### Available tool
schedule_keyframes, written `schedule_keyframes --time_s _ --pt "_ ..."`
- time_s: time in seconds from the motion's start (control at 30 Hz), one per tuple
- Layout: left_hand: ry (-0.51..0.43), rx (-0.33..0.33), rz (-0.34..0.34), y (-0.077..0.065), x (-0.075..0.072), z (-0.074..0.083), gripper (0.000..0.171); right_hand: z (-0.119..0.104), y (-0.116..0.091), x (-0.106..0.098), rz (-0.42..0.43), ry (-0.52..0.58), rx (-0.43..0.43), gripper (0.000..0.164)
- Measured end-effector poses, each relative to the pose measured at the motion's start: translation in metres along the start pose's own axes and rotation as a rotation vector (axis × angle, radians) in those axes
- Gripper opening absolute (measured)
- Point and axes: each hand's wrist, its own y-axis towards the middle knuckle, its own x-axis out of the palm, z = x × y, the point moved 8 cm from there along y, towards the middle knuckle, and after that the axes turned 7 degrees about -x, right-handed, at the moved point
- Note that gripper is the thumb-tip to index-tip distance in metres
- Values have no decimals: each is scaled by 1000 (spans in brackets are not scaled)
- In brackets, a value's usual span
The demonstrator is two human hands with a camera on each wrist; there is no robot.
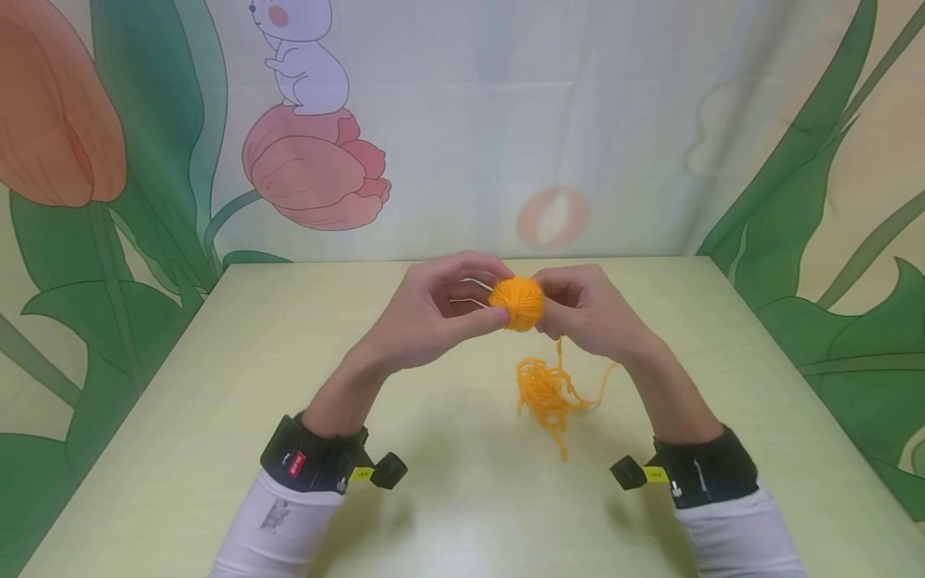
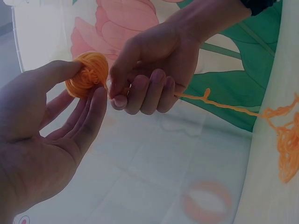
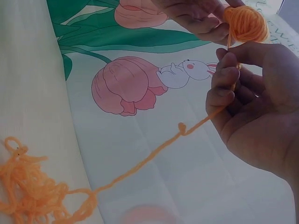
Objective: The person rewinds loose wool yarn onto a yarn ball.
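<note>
An orange ball of yarn (image 1: 517,303) is held above the table between thumb and fingers of my left hand (image 1: 441,309). Close beside it, my right hand (image 1: 592,309) pinches the strand that leaves the ball, its other fingers curled round the yarn. In the right wrist view the strand (image 3: 145,161) runs from that hand down to a loose tangle of yarn (image 3: 35,191), with a small kink partway along. The head view shows this tangle (image 1: 545,389) lying on the table below the hands.
The pale table (image 1: 253,385) reaches back to a hanging cloth (image 1: 462,144) printed with tulips, leaves and a white rabbit. More printed cloth borders the table on the left and right. Black camera bands (image 1: 314,453) are strapped on both wrists.
</note>
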Motion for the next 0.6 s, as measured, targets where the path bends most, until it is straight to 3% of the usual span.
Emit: schedule_keyframes --time_s 0.27,0.6 --pt "130 26 -46 0 5 -2 36 -2 -2 -6 49 130 33 23" --pt "324 65 -16 1 5 -3 36 -9 -3 -13 116 112 2 23"
